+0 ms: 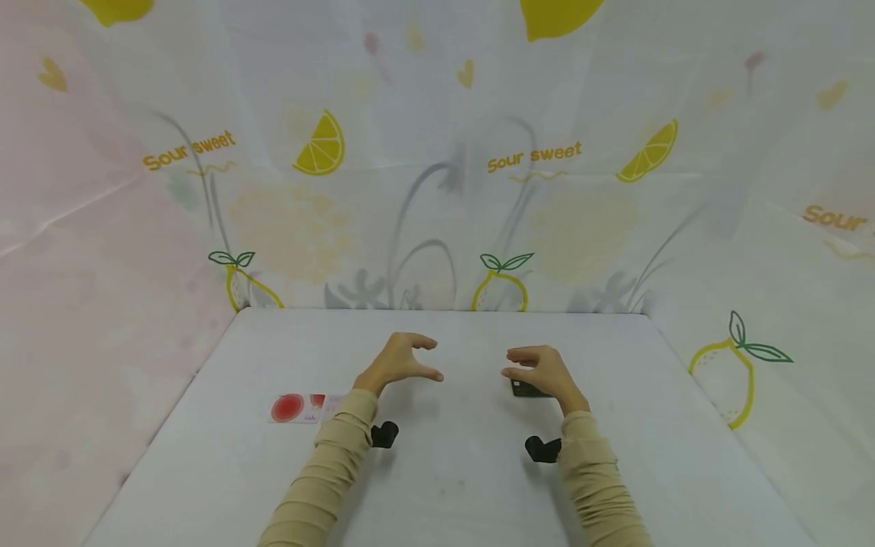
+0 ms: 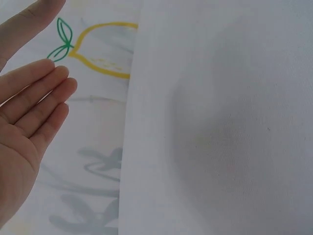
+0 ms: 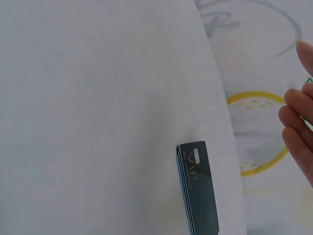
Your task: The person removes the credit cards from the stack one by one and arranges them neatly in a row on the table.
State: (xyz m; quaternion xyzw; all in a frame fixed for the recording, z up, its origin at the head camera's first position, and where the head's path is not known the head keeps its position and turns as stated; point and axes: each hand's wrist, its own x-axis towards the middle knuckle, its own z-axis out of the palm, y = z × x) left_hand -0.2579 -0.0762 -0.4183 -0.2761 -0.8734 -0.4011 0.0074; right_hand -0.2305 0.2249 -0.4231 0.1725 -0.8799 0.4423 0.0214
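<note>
Left hand (image 1: 396, 361): it is wide, the thumb standing well apart from the fingers, and it holds nothing; in the left wrist view the four fingers lie almost straight, side by side, and the palm side shows

Right hand (image 1: 545, 369): it holds nothing also; in the head view its gap between thumb and fingers is narrower than that of the left hand, and in the right wrist view the fingers are only partly seen, at the edge

Dark stack (image 3: 200, 188): it lies on the white table (image 1: 451, 448), to the right of the middle; thin layers show along one side, and the top bears the letters VIP; from the head it is partly covered by the right hand, but the right wrist view shows the two apart

Red card (image 1: 294, 408): it lies flat on the left part of the table, beside the left sleeve (image 1: 317, 471); whether more of it is under the sleeve, I cannot tell

Right sleeve (image 1: 595, 479): beige and wrinkled, like the left one

Cloth (image 1: 410, 114): it stands behind the table and at both sides, printed with lemons, grey plants and the words "Sour sweet"
</note>
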